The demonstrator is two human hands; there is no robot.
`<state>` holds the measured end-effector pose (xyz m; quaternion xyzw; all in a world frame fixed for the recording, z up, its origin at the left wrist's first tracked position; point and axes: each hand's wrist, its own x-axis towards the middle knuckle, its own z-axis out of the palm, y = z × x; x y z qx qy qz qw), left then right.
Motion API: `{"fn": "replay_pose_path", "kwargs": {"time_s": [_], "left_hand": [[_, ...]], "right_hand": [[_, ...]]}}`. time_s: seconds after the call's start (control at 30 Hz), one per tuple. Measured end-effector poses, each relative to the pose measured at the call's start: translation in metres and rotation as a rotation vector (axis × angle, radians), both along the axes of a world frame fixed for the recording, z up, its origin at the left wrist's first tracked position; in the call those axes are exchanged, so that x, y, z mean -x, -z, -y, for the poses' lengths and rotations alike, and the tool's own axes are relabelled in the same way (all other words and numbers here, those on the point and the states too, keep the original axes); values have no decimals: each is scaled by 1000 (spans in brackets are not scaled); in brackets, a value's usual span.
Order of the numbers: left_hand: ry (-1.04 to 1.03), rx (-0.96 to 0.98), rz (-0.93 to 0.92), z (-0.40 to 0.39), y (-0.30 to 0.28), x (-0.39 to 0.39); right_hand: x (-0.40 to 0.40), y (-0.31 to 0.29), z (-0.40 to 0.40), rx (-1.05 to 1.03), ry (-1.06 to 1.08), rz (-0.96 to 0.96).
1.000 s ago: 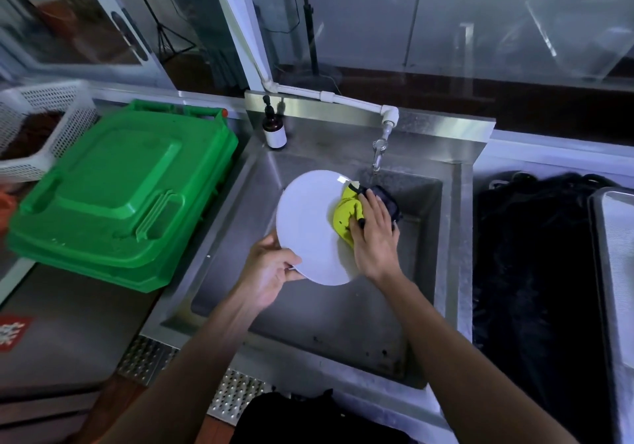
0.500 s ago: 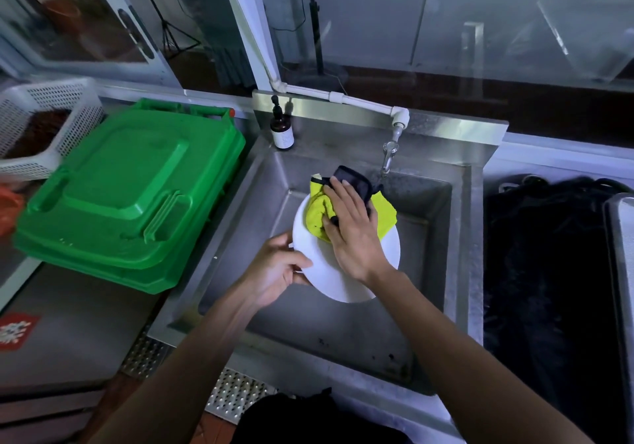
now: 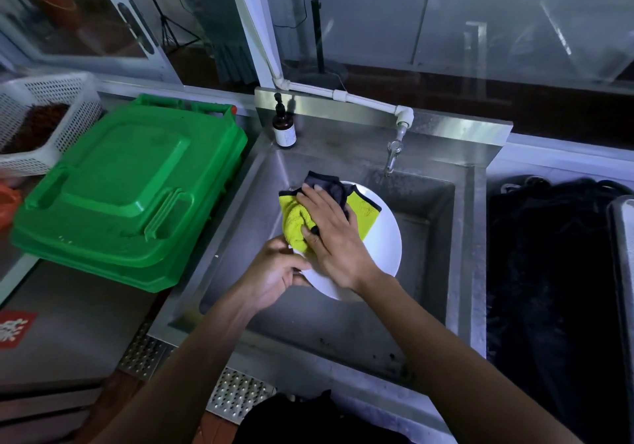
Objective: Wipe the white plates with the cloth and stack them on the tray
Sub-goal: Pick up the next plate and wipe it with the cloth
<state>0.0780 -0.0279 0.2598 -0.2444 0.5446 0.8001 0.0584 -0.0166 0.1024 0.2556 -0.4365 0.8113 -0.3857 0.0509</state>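
Observation:
I hold a white plate (image 3: 384, 237) over the steel sink (image 3: 459, 258). My left hand (image 3: 274, 274) grips the plate's near left rim. My right hand (image 3: 331, 234) lies flat on a yellow-green cloth with a dark edge (image 3: 293, 217) and presses it onto the plate's face. The cloth covers the plate's upper left part. A metal tray (image 3: 622, 237) shows only as a rim at the far right edge.
A green plastic lid (image 3: 123, 189) lies left of the sink, with a white mesh basket (image 3: 48, 114) behind it. A brown pump bottle (image 3: 284, 129) stands at the sink's back left corner. The tap (image 3: 392, 150) hangs over the basin. A dark heap (image 3: 549, 272) lies right of the sink.
The plate went from tilted upright to lying flatter over the basin. My right hand and the cloth slid from its right rim across to its upper left face.

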Motion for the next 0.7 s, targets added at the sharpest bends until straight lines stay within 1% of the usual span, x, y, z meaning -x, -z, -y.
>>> {"fn": "replay_pose_path", "kwargs": {"time_s": [0.2, 0.3, 0.47, 0.7], "left_hand": [[-87, 44, 34, -5, 0, 0], [-165, 64, 41, -8, 3, 2], [-235, 89, 40, -10, 5, 5], [-290, 85, 33, -16, 7, 14]], "right_hand": [[27, 9, 8, -14, 125, 5], [38, 19, 7, -13, 242, 23], [40, 34, -1, -2, 449, 204], [12, 46, -11, 19, 554, 374]]}}
